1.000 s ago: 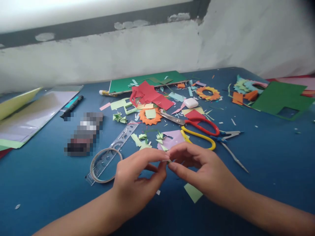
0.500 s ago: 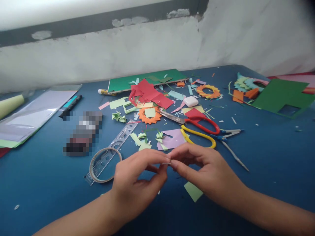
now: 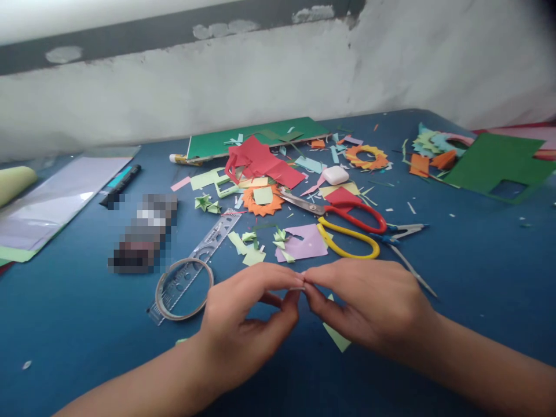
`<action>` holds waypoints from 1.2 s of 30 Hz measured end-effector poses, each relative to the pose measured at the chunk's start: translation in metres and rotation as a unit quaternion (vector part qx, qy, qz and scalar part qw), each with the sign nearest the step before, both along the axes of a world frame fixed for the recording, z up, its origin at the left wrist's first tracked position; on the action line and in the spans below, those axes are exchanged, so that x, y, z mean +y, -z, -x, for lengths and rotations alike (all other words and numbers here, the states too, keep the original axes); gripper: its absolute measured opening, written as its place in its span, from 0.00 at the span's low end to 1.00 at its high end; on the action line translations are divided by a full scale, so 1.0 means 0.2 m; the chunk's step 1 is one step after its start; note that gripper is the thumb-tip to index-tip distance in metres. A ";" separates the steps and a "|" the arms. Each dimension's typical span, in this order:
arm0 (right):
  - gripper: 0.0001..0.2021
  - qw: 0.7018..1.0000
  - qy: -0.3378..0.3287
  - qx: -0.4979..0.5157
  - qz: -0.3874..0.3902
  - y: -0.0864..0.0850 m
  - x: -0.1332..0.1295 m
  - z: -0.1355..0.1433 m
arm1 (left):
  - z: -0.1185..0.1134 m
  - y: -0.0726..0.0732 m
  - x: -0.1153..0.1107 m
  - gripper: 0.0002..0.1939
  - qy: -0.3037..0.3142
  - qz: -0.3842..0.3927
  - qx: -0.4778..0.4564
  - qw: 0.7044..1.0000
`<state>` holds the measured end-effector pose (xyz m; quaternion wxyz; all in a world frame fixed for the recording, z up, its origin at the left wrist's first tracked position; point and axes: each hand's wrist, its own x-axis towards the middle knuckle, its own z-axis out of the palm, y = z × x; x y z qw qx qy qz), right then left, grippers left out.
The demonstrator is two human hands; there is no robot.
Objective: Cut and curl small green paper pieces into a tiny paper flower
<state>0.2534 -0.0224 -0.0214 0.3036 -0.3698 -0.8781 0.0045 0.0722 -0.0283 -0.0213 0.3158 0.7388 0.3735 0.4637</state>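
Note:
My left hand (image 3: 245,318) and my right hand (image 3: 376,304) meet fingertip to fingertip above the near part of the table. Between the pinched fingers shows the thin pale edge of a small piece of paper (image 3: 297,289); the rest of it is hidden. Partly covered by my right hand lies a light green paper piece (image 3: 337,337). Just beyond the fingers are a purple paper (image 3: 309,243) with a cut-out and small folded green paper pieces (image 3: 280,236). Scissors (image 3: 353,213) with red and yellow handles lie open past my right hand.
A tape ring (image 3: 161,307) rests on a clear ruler (image 3: 216,238) to the left. Farther off are orange paper rings (image 3: 366,157), red paper (image 3: 267,165), a white eraser (image 3: 336,175) and a green board (image 3: 256,136). A drawing compass (image 3: 412,271) lies at right.
My right hand has rolled over so its back faces up more, its thumb and index finger still at the paper. My left hand keeps its pinch almost in place. The view has shifted slightly.

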 end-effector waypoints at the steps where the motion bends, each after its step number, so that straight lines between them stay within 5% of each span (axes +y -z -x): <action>1: 0.08 1.000 -0.002 -0.010 -0.005 0.00 0.00 0.00 | 0.00 0.00 0.00 0.14 0.002 -0.001 -0.001 1.000; 6: 0.07 0.999 0.008 0.028 0.022 -0.01 0.00 0.01 | 0.00 0.00 0.00 0.14 0.016 0.013 -0.007 1.000; 16: 0.06 0.939 0.031 0.183 0.289 -0.05 0.00 0.03 | 0.00 0.00 0.01 0.16 0.013 0.061 -0.027 0.998; 26: 0.06 0.893 0.037 0.221 0.390 -0.07 0.01 0.03 | -0.01 -0.03 0.04 0.08 -0.017 0.258 -0.121 0.958; 30: 0.06 0.908 0.028 0.203 0.364 -0.06 0.02 0.03 | -0.01 -0.03 0.05 0.08 -0.011 0.276 -0.133 0.952; 36: 0.07 0.962 0.025 0.145 0.230 -0.03 0.01 0.02 | -0.01 -0.02 0.04 0.12 -0.027 0.198 -0.091 0.976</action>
